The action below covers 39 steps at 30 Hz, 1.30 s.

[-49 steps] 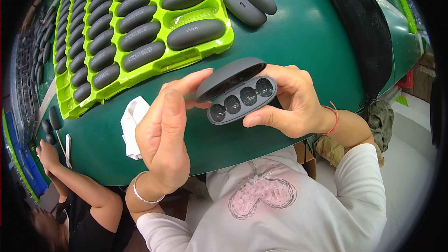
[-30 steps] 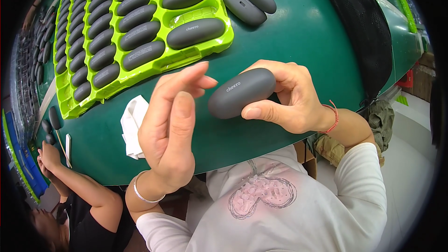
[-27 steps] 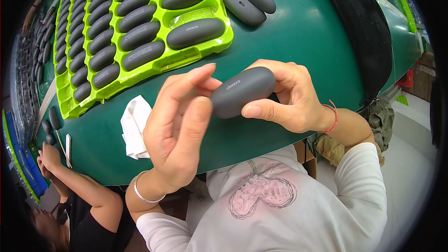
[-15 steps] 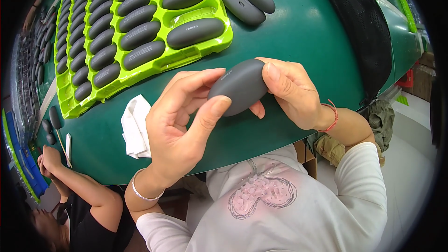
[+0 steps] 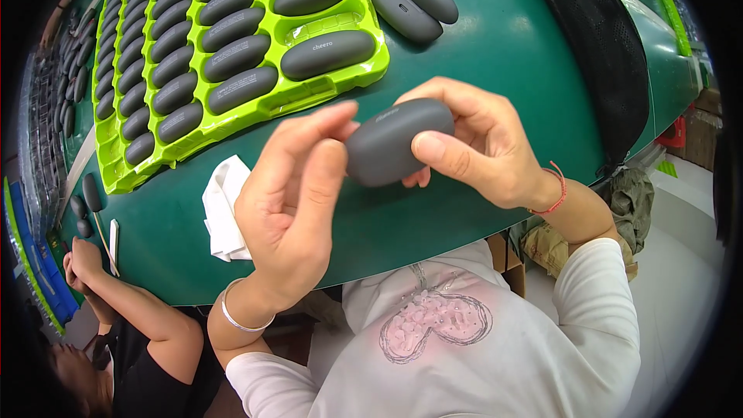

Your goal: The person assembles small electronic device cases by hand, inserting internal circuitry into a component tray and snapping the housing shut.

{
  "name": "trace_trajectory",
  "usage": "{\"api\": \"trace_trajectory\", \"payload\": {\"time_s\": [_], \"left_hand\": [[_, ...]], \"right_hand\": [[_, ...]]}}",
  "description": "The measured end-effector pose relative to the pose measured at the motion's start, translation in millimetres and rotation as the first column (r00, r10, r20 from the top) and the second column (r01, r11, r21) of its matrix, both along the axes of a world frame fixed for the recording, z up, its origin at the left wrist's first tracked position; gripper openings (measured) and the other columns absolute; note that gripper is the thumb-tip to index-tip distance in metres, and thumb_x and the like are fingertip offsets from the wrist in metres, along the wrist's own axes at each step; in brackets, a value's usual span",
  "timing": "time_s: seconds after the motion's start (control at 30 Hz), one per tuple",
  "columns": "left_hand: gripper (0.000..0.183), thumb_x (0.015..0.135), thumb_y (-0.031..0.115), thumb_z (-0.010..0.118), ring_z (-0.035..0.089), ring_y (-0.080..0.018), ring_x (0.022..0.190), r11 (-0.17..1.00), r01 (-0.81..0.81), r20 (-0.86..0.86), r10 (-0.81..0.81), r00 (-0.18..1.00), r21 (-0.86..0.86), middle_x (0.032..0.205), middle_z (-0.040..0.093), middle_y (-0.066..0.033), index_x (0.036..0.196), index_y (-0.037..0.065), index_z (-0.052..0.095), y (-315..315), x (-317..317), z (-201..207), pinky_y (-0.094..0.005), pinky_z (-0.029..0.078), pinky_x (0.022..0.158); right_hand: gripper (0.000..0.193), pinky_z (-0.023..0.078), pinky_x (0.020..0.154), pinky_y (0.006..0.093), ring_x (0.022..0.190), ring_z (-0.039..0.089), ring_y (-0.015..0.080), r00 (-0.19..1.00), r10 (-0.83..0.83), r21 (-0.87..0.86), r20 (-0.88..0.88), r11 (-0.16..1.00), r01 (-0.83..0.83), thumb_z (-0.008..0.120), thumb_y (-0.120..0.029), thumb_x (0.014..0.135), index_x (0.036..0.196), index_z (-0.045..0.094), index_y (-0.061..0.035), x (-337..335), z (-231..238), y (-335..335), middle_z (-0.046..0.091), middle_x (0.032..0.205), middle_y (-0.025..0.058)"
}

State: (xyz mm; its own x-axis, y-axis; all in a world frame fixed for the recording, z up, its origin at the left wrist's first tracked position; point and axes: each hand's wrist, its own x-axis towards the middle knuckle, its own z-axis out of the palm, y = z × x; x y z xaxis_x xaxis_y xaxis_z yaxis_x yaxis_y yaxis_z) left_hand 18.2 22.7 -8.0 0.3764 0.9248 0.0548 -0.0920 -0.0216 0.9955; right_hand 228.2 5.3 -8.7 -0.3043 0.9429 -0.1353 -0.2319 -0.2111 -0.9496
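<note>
My right hand (image 5: 480, 147) grips a smooth dark grey oval case (image 5: 398, 147) by its right end, thumb on the near face and fingers behind. Small light lettering runs along the case's upper edge. At the case's left end my left hand (image 5: 298, 186) has its thumb and fingers apart. Whether a fingertip still brushes the case is hard to see. Both hands are above the green tabletop (image 5: 433, 224). Beyond them lies a bright green tray (image 5: 309, 85) with rows of similar oval cases; one slot near its front right corner holds none.
Two more oval cases (image 5: 414, 8) lie right of the tray, one showing a port. A folded white cloth (image 5: 224, 213) sits by my left wrist. A black mesh bag (image 5: 596, 54) lies at right. Another person's hands (image 5: 83, 263) rest at far left near small dark pieces and sticks.
My left thumb and fingers have come away from the case's left end. In my right hand the case has turned, lying more level, with the thumb now across its near face.
</note>
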Motion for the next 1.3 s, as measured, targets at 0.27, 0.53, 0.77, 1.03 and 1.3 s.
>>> {"api": "trace_trajectory", "payload": {"time_s": [0.27, 0.53, 0.77, 1.03, 1.3], "left_hand": [[0.022, 0.099, 0.007, 0.054, 0.056, -0.0095, 0.082, 0.998, -0.060, -0.083, 0.062, 0.995, 0.027, 0.098, 0.062, -0.0068, 0.118, 0.001, 0.063, 0.8, -1.1, 2.1, -0.0230, 0.047, 0.070], [0.015, 0.078, -0.002, 0.070, 0.058, -0.0271, 0.080, 0.633, -0.033, -0.342, 0.461, 0.819, 0.774, 0.084, 0.065, -0.0083, 0.091, 0.004, 0.069, 59.0, 4.8, 18.5, -0.0361, 0.047, 0.071], [0.024, 0.072, 0.015, 0.080, 0.051, -0.0303, 0.104, 0.652, 0.256, -0.673, 0.538, 0.507, 0.714, 0.104, 0.060, -0.0111, 0.092, 0.005, 0.070, 127.3, 21.5, 4.3, -0.0389, 0.049, 0.088], [0.029, 0.071, 0.011, 0.081, 0.051, -0.0307, 0.104, 0.615, 0.256, -0.609, 0.474, 0.636, 0.746, 0.105, 0.058, -0.0110, 0.092, 0.001, 0.065, 135.8, 14.3, -0.6, -0.0388, 0.044, 0.091], [0.030, 0.091, 0.013, 0.068, 0.065, -0.0107, 0.086, 0.994, -0.019, -0.137, 0.034, 0.990, 0.103, 0.099, 0.069, -0.0094, 0.113, -0.006, 0.059, 72.9, 4.6, 45.7, -0.0222, 0.050, 0.071]], "right_hand": [[0.031, 0.052, 0.071, 0.0252, 0.084, 0.063, 0.0123, 0.978, -0.206, 0.272, 0.024, 0.943, 0.192, 0.060, -0.015, 0.097, 0.121, 0.053, 0.0039, 22.6, 0.4, 23.6, 0.065, 0.102, 0.0093], [0.033, 0.052, 0.073, 0.0254, 0.082, 0.063, 0.0129, 0.983, -0.147, 0.239, 0.106, 0.964, 0.119, 0.062, -0.013, 0.096, 0.122, 0.053, 0.0041, 20.9, -4.2, 23.5, 0.064, 0.101, 0.0093], [0.030, 0.051, 0.078, 0.0251, 0.093, 0.061, 0.0102, 0.957, -0.013, 0.218, 0.289, 0.974, -0.053, 0.065, -0.012, 0.093, 0.119, 0.058, 0.0001, 9.6, -8.8, 17.0, 0.063, 0.105, 0.0067], [0.031, 0.047, 0.055, 0.0253, 0.057, 0.056, 0.0104, 0.769, -0.276, 0.478, 0.577, 0.877, -0.044, 0.076, -0.012, 0.083, 0.104, 0.060, 0.0037, -14.9, -13.0, 15.1, 0.058, 0.083, 0.0091], [0.023, 0.044, 0.052, 0.0222, 0.053, 0.054, 0.0083, 0.919, -0.264, 0.279, 0.294, 0.943, 0.182, 0.072, -0.007, 0.085, 0.099, 0.056, 0.0027, -8.4, -11.2, 8.8, 0.059, 0.083, 0.0089]]}}
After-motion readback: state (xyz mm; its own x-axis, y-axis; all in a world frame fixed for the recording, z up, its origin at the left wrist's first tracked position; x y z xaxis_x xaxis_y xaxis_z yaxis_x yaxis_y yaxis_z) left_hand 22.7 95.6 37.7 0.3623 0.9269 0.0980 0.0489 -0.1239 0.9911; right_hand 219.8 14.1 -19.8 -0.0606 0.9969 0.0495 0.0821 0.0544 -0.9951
